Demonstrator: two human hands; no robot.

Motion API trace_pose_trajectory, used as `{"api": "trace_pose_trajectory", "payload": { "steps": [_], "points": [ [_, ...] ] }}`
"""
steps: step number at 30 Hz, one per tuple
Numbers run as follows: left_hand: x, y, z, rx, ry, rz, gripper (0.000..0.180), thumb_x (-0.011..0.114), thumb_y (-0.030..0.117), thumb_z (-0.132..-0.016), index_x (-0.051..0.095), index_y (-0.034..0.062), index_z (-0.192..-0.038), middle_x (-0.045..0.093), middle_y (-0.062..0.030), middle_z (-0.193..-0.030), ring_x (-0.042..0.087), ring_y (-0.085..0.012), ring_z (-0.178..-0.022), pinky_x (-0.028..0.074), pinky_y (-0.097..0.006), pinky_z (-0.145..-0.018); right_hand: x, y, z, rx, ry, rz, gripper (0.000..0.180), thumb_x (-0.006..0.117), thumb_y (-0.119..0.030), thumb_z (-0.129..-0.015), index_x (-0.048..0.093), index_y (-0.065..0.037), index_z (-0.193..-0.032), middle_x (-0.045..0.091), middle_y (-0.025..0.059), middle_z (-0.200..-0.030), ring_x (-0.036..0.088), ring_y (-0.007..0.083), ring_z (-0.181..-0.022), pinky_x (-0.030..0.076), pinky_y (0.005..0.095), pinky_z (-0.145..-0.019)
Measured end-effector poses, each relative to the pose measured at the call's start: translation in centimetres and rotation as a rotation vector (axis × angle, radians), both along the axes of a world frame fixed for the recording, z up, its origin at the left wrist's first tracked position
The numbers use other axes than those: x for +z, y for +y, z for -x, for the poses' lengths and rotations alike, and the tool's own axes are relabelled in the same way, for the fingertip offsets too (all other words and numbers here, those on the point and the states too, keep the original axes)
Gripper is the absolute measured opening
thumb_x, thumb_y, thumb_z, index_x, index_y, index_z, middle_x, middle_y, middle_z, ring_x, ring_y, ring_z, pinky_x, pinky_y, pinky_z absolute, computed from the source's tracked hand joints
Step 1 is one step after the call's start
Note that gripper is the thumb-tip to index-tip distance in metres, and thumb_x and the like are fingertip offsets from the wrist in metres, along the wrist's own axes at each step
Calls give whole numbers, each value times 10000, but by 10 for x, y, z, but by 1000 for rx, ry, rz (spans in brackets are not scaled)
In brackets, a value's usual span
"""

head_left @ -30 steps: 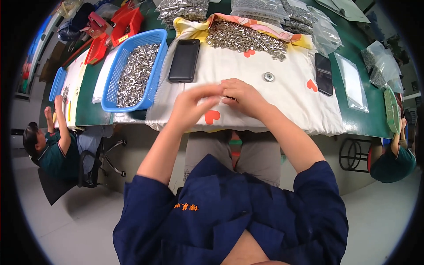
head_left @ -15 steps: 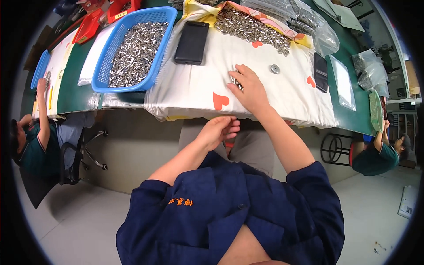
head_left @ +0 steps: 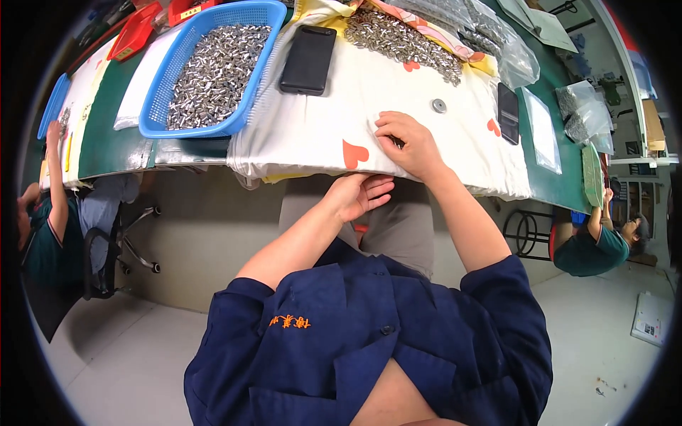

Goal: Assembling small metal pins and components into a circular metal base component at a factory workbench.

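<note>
Curling the right hand (head_left: 412,145) over the white cloth (head_left: 305,135), hiding the palm, leaving its grip impossible to tell! Holding the left hand (head_left: 357,197) loosely uncurled by the cloth's front edge; spotting small metal pieces (head_left: 405,44) heaped farther back.

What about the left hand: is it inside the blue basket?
No, the left hand is by the front edge of the white cloth, apart from the blue basket.
</note>
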State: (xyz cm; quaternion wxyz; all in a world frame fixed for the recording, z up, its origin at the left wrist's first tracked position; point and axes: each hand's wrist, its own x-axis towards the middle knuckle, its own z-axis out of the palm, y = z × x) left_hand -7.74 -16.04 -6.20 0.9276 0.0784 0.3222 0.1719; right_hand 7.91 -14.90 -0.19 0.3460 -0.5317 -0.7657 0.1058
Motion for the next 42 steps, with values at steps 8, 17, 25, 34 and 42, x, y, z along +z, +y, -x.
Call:
{"api": "trace_pose_trajectory", "payload": {
  "steps": [8, 17, 25, 34, 42],
  "points": [
    [-8, 0, -8, -25, -101, 46, 263, 397, 209, -893, 504, 29, -1051, 566, -103, -1009, 559, -221, -935, 449, -393, -814, 1, -7, 5, -365, 72, -6, 221, 579, -108, -751, 594, -42, -961, 571, 140, -1032, 512, 279, -1028, 400, 335, -872],
    [2, 2, -13, -43, -111, 72, 315, 303, 249, -925, 454, 28, -1091, 559, -103, -1031, 561, -211, -956, 457, -376, -823, -13, -5, 24, -361, -38, -31, 200, 624, -144, -712, 628, -34, -879, 569, 120, -1012, 512, 271, -985, 422, 343, -819],
    [6, 4, -23, -149, -255, 135, 435, 216, 294, -934, 332, -35, -1193, 482, -196, -1143, 496, -297, -1063, 403, -451, -901, -11, -9, 19, -343, -42, -32, 145, 618, -101, -709, 625, -41, -840, 578, 102, -972, 531, 254, -942, 437, 332, -775],
    [7, -4, -32, -42, -398, 216, 457, 197, 342, -937, 327, 3, -1215, 454, -183, -1177, 484, -288, -1080, 390, -426, -929, -8, -21, 22, -403, 12, 20, 146, 619, -97, -705, 624, -39, -839, 582, 95, -951, 536, 248, -934, 444, 322, -764],
    [0, -9, -35, 69, -517, 230, 376, 229, 304, -936, 386, 77, -1192, 479, -87, -1163, 504, -209, -1041, 432, -371, -878, -9, -39, 28, -437, 47, 1, 127, 637, -79, -686, 630, -41, -807, 588, 87, -934, 541, 239, -940, 453, 319, -772]
  ]
}}
